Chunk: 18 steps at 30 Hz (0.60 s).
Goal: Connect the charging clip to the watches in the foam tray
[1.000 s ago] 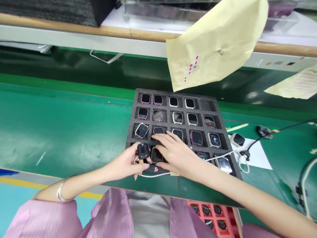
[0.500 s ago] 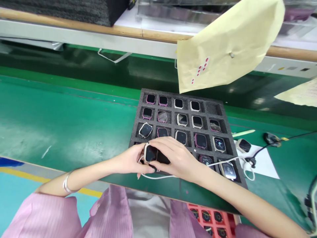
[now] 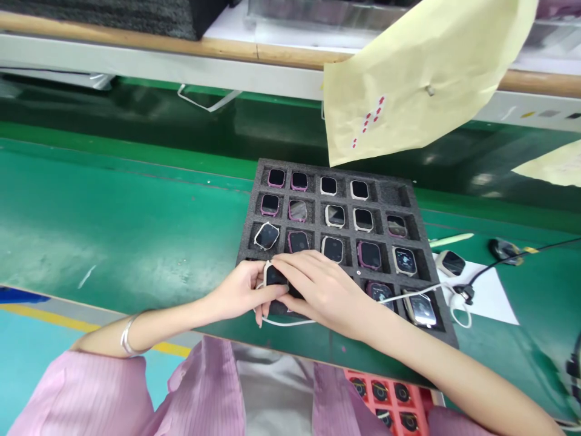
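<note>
Between my two hands is a smartwatch (image 3: 273, 275) with a pale case and dark screen, over the front left of a dark foam tray (image 3: 313, 166). My left hand (image 3: 242, 290) grips its left side, the thumb lying across the lower screen. Curled over its right side, my right hand (image 3: 320, 290) touches the top and lower edges and covers part of the watch. A white cable (image 3: 290, 323) loops out under my hands. Strapless watches in purple and pale cases, such as a purple one (image 3: 370, 255), sit in the tray's compartments.
To the right, another watch (image 3: 451, 263) lies on white paper (image 3: 492, 297) beside a black cable connector (image 3: 463, 293) and a light green pen-like stick (image 3: 451, 240). Yellow paper (image 3: 408, 97) hangs from the shelf above. A red tray (image 3: 393, 406) of round parts is below the table edge.
My left thumb has moved up from below the watch onto its screen. The right hand stays nearly in place around the watch. The view has shifted slightly.
</note>
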{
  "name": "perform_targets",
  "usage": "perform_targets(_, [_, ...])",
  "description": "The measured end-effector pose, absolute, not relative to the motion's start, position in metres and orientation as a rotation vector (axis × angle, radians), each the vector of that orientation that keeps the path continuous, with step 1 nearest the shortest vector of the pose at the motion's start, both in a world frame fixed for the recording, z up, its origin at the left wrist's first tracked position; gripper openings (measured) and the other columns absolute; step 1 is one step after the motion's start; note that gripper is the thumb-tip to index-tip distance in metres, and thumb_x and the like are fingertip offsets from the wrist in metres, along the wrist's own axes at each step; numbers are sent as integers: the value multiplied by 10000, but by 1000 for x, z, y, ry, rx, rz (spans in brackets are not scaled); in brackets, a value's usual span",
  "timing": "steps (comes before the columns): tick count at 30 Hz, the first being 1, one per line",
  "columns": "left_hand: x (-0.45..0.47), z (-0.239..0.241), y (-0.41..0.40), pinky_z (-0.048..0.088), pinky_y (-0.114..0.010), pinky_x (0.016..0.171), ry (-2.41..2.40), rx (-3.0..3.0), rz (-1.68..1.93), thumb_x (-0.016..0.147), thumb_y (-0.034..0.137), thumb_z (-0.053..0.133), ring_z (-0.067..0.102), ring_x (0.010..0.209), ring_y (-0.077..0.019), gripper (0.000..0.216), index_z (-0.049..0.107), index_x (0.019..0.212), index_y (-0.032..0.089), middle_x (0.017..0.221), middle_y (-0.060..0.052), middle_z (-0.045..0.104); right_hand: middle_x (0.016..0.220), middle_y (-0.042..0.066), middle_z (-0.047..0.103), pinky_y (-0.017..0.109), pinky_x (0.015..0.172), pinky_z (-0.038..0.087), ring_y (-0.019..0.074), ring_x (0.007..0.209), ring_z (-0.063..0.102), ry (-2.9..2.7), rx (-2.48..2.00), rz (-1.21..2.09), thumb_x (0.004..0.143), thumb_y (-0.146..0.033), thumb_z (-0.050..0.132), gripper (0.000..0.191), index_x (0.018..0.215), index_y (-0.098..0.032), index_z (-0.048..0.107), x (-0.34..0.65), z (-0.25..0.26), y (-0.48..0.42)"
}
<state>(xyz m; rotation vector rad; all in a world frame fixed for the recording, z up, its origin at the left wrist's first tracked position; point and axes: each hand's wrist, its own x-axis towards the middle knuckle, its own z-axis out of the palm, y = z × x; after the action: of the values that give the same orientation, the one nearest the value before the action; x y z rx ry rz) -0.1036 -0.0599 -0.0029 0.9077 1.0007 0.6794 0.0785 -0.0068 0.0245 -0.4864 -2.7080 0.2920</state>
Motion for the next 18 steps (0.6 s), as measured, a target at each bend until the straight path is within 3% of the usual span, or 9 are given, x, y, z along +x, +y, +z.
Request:
perform_targets(3, [-103,-1,-60,445,-156,366,1008,905,686,833,398,669,556,347,-90,322,503,730,142,469,30,591,1052,166,696,440,817,531,284,908,647,-2713,-468,235,967,-202,498,261,1118,-25,618,79,21,-8])
perform_targets(8, [-105,0,-60,455,-162,365,979,887,678,826,409,678,542,343,-88,316,566,813,114,475,26,599,1114,162,663,384,796,536,263,972,642,-2652,-586,298,993,-389,478,387,1185,-69,583,97,17,-7])
perform_targets(12, [-106,2,-59,453,-155,376,958,869,645,844,410,658,543,351,-83,330,642,848,81,471,11,601,850,106,662,319,660,511,209,737,637,-2661,-766,202,1002,-317,473,286,962,-85,637,125,14,-8])
perform_targets(15, [-107,2,-58,446,-152,376,963,862,621,848,405,657,544,355,-83,327,659,856,78,471,9,597,653,43,585,314,551,445,190,573,567,-2800,-803,-28,1006,-255,451,327,747,-138,614,138,11,-13])
perform_targets(18, [-108,0,-60,458,-163,374,964,866,635,844,398,663,546,360,-87,313,652,869,86,512,-3,624,722,69,601,310,524,424,208,621,584,-2876,-855,-156,996,-219,452,310,740,-143,609,140,10,-20])
